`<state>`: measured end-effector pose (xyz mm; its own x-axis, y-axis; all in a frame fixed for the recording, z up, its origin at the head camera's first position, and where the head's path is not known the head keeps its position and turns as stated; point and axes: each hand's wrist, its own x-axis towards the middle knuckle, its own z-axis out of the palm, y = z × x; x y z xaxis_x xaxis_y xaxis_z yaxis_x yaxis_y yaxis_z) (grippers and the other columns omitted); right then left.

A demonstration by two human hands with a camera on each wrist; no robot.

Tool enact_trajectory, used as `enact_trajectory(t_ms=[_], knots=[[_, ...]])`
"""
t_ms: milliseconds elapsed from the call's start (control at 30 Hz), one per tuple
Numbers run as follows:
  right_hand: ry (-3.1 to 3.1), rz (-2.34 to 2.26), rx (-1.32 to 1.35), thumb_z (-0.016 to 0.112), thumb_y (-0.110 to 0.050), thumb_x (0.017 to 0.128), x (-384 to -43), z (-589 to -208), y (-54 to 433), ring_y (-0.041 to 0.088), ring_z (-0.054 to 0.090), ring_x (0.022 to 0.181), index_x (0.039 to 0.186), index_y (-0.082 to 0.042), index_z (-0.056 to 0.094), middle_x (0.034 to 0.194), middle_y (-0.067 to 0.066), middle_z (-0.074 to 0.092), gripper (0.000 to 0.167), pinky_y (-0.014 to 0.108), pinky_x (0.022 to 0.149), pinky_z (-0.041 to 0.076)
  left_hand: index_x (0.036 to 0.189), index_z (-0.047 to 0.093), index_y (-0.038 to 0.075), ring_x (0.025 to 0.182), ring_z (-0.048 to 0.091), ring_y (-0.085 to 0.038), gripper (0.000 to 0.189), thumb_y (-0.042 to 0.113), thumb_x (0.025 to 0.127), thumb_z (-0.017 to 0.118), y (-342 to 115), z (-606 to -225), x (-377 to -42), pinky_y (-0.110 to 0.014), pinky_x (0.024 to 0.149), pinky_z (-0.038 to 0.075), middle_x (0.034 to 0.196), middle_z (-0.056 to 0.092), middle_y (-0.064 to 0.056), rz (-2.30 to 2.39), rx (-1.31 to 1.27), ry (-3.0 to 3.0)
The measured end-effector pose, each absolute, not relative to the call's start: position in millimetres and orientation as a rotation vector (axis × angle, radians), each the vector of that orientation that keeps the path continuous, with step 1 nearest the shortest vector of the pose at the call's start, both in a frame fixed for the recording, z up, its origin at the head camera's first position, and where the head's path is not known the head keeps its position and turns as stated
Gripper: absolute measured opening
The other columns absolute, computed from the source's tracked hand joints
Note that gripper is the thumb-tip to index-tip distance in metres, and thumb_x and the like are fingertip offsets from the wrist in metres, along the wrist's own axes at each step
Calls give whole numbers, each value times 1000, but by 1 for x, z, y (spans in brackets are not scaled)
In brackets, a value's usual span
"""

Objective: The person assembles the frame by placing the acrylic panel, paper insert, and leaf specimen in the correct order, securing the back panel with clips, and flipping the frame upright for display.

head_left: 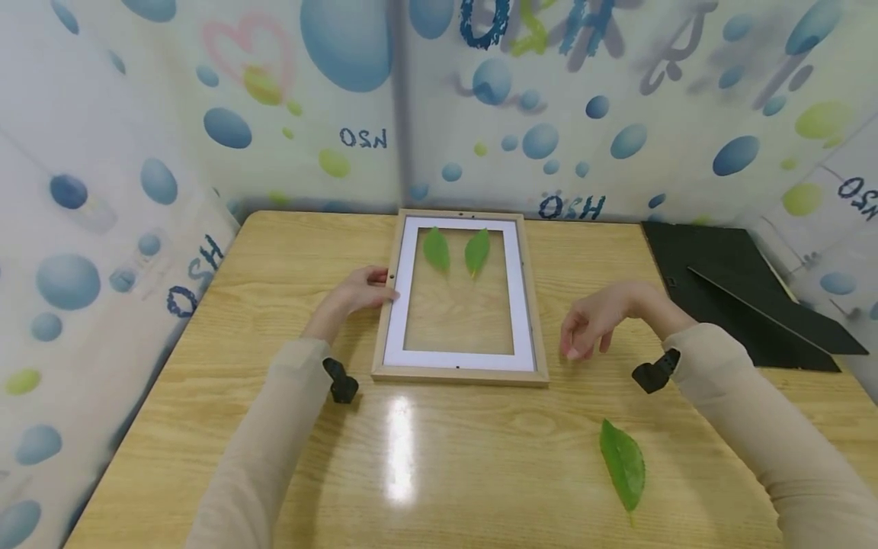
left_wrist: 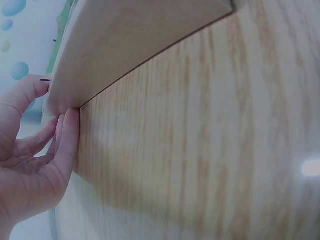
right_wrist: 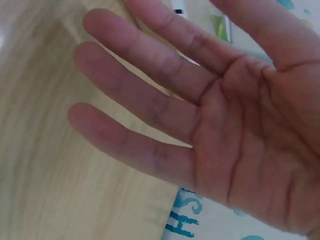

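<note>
A light wooden picture frame [head_left: 459,377] with a white mat [head_left: 458,361] lies flat on the table. Two green leaves [head_left: 436,250] sit side by side in the upper part of its opening. My left hand [head_left: 361,290] pinches the frame's left side; in the left wrist view the thumb is on the upper edge and the fingertips [left_wrist: 71,117] are against the side wall near the tabletop. To the right of the frame hovers my right hand [head_left: 593,320], holding nothing. Its fingers spread loosely in the right wrist view. A third leaf [head_left: 623,465] lies nearer me on the table.
On the right, a black backing board [head_left: 713,252] with its stand flap [head_left: 775,301] raised lies at the table's far edge. Patterned curtains [head_left: 439,114] hang behind and beside the wooden table [head_left: 473,465]. A bright reflection shows on the tabletop in front of the frame.
</note>
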<state>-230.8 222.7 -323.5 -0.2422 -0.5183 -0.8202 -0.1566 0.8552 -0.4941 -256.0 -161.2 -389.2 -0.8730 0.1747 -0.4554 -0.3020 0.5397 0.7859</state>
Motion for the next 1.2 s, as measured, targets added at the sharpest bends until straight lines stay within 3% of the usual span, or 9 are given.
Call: enact_trajectory(t_ms=[200, 467, 667, 933, 1033, 1133, 1200], knots=[[1706, -276, -541, 67, -28, 82, -215, -337, 229, 1, 57, 79, 105, -7, 67, 89, -7, 68, 31, 26, 71, 54, 143, 24, 3, 124, 41, -28, 70, 14, 85, 62, -162, -389, -254, -36, 104, 39, 140, 36, -17, 1322, -107, 2283], [1614, -230, -526, 71, -20, 79, -194, -350, 234, -3, 57, 69, 98, -7, 71, 85, -2, 71, 23, 15, 60, 48, 143, 25, 3, 122, 42, -28, 70, 14, 85, 62, -160, -390, -254, -36, 103, 40, 139, 36, -18, 1330, -102, 2280], [1587, -253, -571, 73, -17, 77, -190, -357, 234, -2, 49, 58, 93, -5, 73, 76, -3, 70, 20, 14, 53, 42, 143, 24, 3, 123, 41, -28, 70, 13, 85, 62, -161, -390, -256, -36, 103, 40, 140, 35, -18, 1332, -113, 2275], [1588, -189, -592, 75, -15, 75, -188, -364, 227, -3, 49, 56, 87, -4, 74, 63, -11, 63, 16, 13, 51, 38, 143, 25, 3, 122, 41, -28, 69, 13, 85, 61, -161, -389, -255, -37, 102, 40, 139, 36, -17, 1325, -114, 2282], [1598, -171, -595, 76, -14, 73, -188, -364, 225, -2, 51, 55, 84, -4, 74, 64, -4, 67, 15, 13, 49, 36, 143, 25, 3, 123, 41, -28, 69, 12, 85, 61, -162, -389, -255, -37, 103, 40, 140, 36, -18, 1339, -119, 2273], [1591, -134, -610, 77, -22, 73, -191, -375, 232, 0, 49, 52, 80, -4, 75, 68, 8, 71, 19, 15, 47, 34, 143, 25, 3, 123, 41, -28, 70, 12, 84, 62, -162, -389, -255, -36, 103, 40, 140, 36, -17, 1348, -125, 2266], [1574, -76, -629, 76, -37, 72, -199, -396, 246, 0, 52, 51, 76, -10, 76, 68, 6, 71, 27, 15, 45, 36, 143, 25, 3, 124, 41, -28, 70, 12, 84, 62, -162, -389, -256, -36, 103, 40, 140, 36, -17, 1343, -121, 2264]])
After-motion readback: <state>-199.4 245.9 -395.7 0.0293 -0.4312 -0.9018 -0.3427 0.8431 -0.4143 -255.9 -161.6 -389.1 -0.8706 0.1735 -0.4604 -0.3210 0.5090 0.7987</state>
